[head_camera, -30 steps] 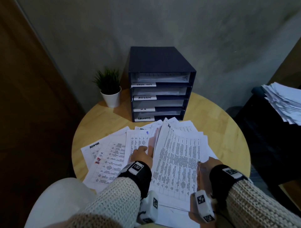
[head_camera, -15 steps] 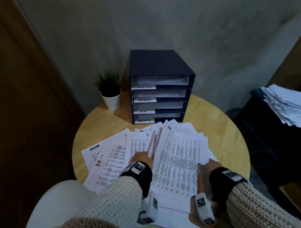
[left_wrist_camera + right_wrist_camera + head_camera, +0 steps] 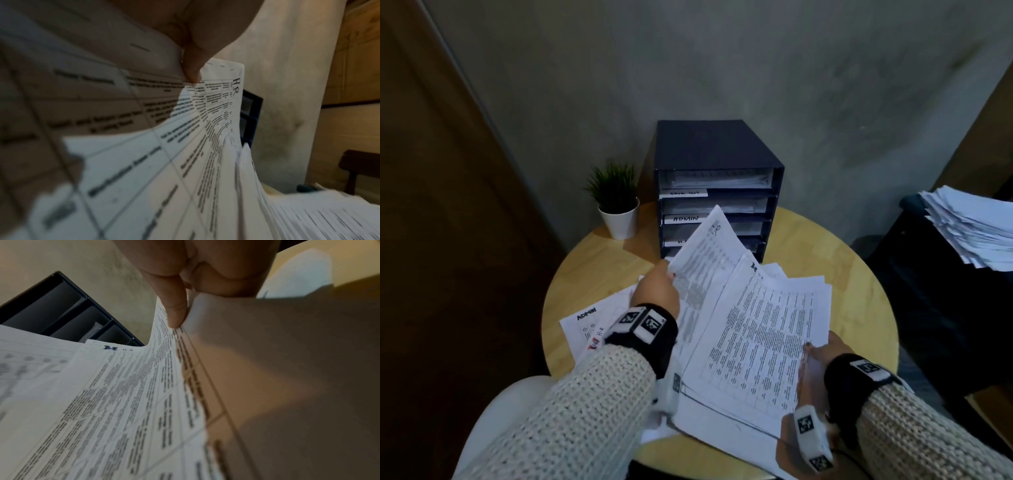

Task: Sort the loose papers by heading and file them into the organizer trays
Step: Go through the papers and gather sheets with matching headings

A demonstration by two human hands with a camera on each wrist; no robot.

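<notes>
A dark blue organizer [image 3: 717, 150] with several labelled trays stands at the back of the round wooden table [image 3: 852, 274]. Loose printed papers [image 3: 767, 329] lie spread over the table in front of it. My left hand [image 3: 657, 287] pinches a sheet headed "H.R" [image 3: 705, 250] at its left edge and holds it lifted and tilted in front of the lower trays; the left wrist view shows that heading [image 3: 236, 87] beside my thumb [image 3: 193, 71]. My right hand [image 3: 822, 353] grips the right edge of the top stack, thumb [image 3: 174, 311] on the printed side.
A small potted plant [image 3: 616, 202] stands left of the organizer. A sheet headed "ADMIN" [image 3: 585, 315] lies at the table's left. Another pile of papers [image 3: 972, 222] sits on dark furniture to the right. A grey wall is close behind.
My left hand took hold of the H.R sheet and raised it off the pile toward the organizer. The right hand stayed at the stack's right edge.
</notes>
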